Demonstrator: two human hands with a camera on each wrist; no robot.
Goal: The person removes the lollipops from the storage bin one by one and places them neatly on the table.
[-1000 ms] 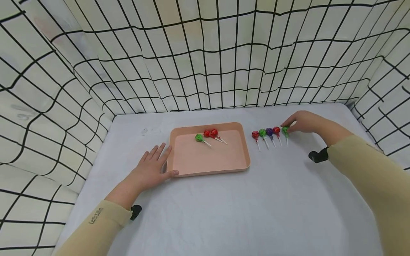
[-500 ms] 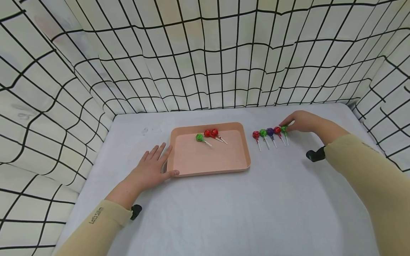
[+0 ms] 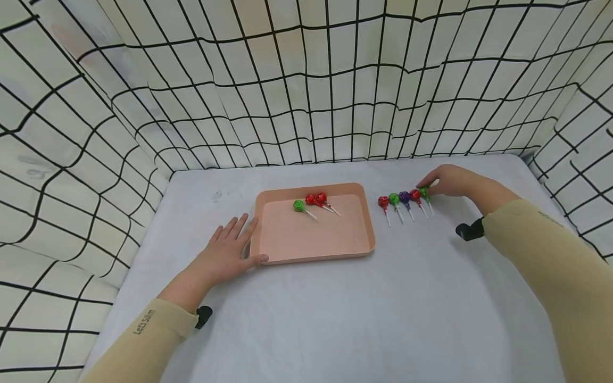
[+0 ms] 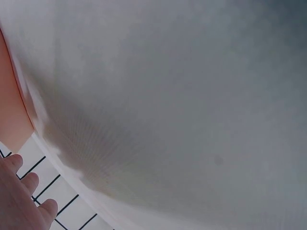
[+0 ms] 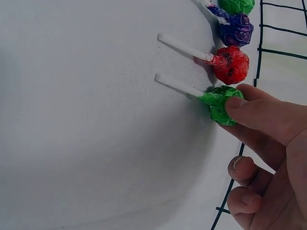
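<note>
My right hand (image 3: 450,181) pinches the head of a green lollipop (image 5: 219,103) between thumb and fingers, at the right end of a row on the table. Beside it in the row lie a red lollipop (image 3: 415,195), a purple lollipop (image 3: 404,197), another green lollipop (image 3: 394,199) and another red lollipop (image 3: 383,201), sticks pointing toward me. My left hand (image 3: 230,250) lies with fingers spread at the left edge of a pink tray (image 3: 311,244), its thumb by the near corner. In the tray rest a green lollipop (image 3: 299,206) and two red lollipops (image 3: 321,198).
A white cloth covers the table (image 3: 335,314). Behind it and along both sides rises a white wall with a black wire grid (image 3: 330,85). Dark wrist devices show below both sleeves.
The right hand has shifted slightly left, bringing the pinched green lollipop up close beside the red one. The left hand and the tray stay where they were.
</note>
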